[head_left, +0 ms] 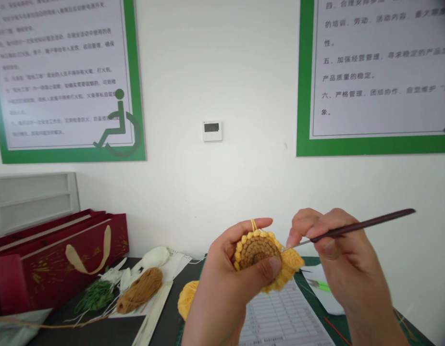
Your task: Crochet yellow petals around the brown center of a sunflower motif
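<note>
My left hand (229, 278) grips a round crocheted piece (256, 252) with a brown centre and a yellow edge; the thumb lies across its front. A strand of yellow yarn loops over the raised index finger. In my right hand (338, 250) is a crochet hook (366, 227) with a dark handle, pinched between thumb and fingers. Its thin metal tip meets the right edge of the piece, beside a yellow petal-like part (293, 259). A yellow yarn ball (187, 299) sits behind my left wrist, partly hidden.
Brown yarn (140, 290), green yarn (95, 296) and white yarn (155, 258) lie left, near red gift bags (71, 259). Below my hands are a printed sheet (280, 317) and a green mat (312, 298), with a green-handled tool (319, 286). A wall stands behind.
</note>
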{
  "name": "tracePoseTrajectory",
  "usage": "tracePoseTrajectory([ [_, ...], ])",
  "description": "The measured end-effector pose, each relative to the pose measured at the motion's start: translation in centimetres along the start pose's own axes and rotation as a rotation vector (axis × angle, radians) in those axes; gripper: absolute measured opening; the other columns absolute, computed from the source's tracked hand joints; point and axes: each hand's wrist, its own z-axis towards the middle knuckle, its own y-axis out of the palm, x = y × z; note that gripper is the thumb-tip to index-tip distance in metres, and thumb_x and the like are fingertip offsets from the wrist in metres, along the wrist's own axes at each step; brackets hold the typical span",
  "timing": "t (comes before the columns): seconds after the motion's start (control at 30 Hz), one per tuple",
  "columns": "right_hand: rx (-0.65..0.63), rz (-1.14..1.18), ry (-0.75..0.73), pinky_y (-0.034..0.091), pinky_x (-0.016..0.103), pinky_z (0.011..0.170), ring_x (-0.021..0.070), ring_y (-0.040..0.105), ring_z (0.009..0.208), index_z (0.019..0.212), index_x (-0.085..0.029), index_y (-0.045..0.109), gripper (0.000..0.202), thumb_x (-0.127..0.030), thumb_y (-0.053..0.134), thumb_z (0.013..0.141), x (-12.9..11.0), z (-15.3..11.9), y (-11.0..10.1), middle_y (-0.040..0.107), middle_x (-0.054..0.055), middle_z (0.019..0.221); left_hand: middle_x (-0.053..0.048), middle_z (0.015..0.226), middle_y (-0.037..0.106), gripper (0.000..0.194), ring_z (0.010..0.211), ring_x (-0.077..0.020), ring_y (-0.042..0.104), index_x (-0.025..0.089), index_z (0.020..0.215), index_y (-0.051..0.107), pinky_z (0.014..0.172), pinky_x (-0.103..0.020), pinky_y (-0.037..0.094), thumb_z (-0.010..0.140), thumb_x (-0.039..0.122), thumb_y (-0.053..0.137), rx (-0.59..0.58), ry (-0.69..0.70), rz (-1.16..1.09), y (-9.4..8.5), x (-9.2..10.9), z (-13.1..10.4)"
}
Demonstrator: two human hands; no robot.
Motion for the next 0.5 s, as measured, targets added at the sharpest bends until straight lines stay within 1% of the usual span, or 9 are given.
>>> tracePoseTrajectory([
  [0.1,0.018,-0.012,0.013,0.050,0.034,0.081,0.0180,0.064,0.087,0.103,-0.027,0.062,0.009,-0.030,0.054,0.105,-0.01,-0.03,0.13,0.072,0.001,0.087,-0.001,0.078,0.066,0.052,0.072,-0.0143,0.060,0.019,0.116,0.078,0.067,-0.026,0.048,0.067,0.020,0.094,0.002,0.006,-0.012,0.10,-0.11,0.00],
  [0.3,0.061,0.053,0.070,0.049,0.034,0.078,0.0183,0.063,0.085,0.102,-0.028,0.063,0.009,-0.031,0.054,0.104,0.21,0.09,0.52,0.071,0.001,0.085,0.000,0.076,0.065,0.054,0.070,-0.0132,0.058,0.019,0.118,0.077,0.067,-0.025,0.047,0.066,0.020,0.094,0.005,-0.008,-0.036,0.32,0.00,-0.13],
  [0.4,0.058,0.102,0.094,0.048,0.035,0.077,0.0192,0.061,0.083,0.102,-0.029,0.063,0.009,-0.033,0.055,0.104,0.14,0.05,0.56,0.070,0.000,0.083,0.000,0.075,0.065,0.056,0.070,-0.0125,0.057,0.018,0.116,0.078,0.066,-0.024,0.046,0.063,0.022,0.097,0.001,-0.024,-0.050,0.46,0.07,-0.18],
  [0.5,0.044,0.102,0.095,0.047,0.035,0.077,0.0189,0.060,0.083,0.102,-0.029,0.062,0.011,-0.037,0.055,0.104,0.09,0.03,0.50,0.071,0.000,0.083,0.001,0.073,0.064,0.058,0.068,-0.0116,0.056,0.018,0.114,0.078,0.064,-0.023,0.045,0.060,0.023,0.099,0.004,-0.022,-0.060,0.50,0.04,-0.12],
])
